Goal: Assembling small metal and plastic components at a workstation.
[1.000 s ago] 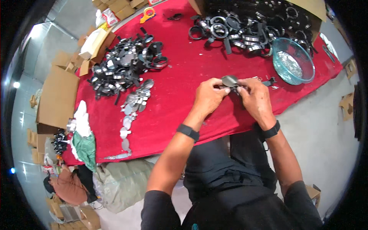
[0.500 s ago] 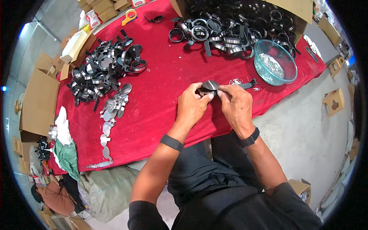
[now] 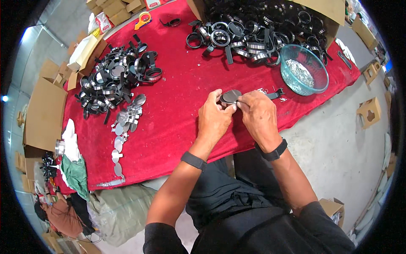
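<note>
Near the table's front edge, my left hand (image 3: pixel 215 117) is closed round a small metal ring with a round grey metal lid (image 3: pixel 231 96) on top. My right hand (image 3: pixel 261 118) pinches at the right edge of this lid, its fingertips close to those of the left. What lies under the right fingertips is hidden. Just beyond the right hand, a black handle-like piece (image 3: pixel 275 94) rests on the red cloth, partly covered by the hand. Small silvery pins (image 3: pixel 283 100) are scattered beside it.
A teal plastic bowl (image 3: pixel 323 84) holds many small metal pins. Black-handled metal rings lie in a left heap (image 3: pixel 114 80) and spill from a far cardboard box (image 3: pixel 330 10). Loose round metal lids (image 3: pixel 118 144) trail along the left. An orange tape dispenser (image 3: pixel 144 20) sits far left. Another person (image 3: pixel 63 216) is at lower left.
The round lid has tilted to show more of its flat top face. My right hand has shifted slightly left and its fingers have curled in more. Both hands stay at the same piece.
</note>
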`<state>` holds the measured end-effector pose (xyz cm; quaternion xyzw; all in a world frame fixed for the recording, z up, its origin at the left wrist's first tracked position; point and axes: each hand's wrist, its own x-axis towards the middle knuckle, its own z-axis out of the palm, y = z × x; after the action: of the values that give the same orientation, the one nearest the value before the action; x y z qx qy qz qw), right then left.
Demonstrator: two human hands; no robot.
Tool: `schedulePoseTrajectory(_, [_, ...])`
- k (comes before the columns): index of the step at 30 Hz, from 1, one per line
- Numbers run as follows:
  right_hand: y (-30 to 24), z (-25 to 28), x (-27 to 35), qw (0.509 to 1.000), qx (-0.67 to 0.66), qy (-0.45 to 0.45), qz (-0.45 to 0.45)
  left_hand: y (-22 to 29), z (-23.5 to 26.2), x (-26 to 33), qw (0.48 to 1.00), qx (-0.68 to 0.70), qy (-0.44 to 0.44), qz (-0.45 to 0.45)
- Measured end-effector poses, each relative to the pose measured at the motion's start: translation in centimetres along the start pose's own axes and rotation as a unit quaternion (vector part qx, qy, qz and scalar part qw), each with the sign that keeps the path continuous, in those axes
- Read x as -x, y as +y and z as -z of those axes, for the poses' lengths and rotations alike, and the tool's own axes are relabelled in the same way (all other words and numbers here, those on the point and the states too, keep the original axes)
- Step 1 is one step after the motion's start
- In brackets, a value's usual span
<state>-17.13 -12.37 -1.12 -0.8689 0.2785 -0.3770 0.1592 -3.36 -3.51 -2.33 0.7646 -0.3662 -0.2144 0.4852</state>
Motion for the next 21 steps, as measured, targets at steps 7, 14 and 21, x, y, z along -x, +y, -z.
schedulePoseTrajectory(7, [0.0, 0.4, -0.2, 1.0, 0.007, -0.014, 0.008, -0.1, 0.1, 0.0, 1.0, 0.016, -0.008, -0.004])
schedulePoseTrajectory(14, [0.6, 0.2, -0.8, 0.998, 0.03, -0.044, 0.042, -0.2, 0.2, 0.0, 0.999, -0.018, -0.01, -0.035])
schedulePoseTrajectory(21, [-1.1, 1.8, -1.4, 0.993, -0.011, -0.113, 0.003, -2.3, 0.4, -0.8, 0.996, -0.026, -0.002, -0.086])
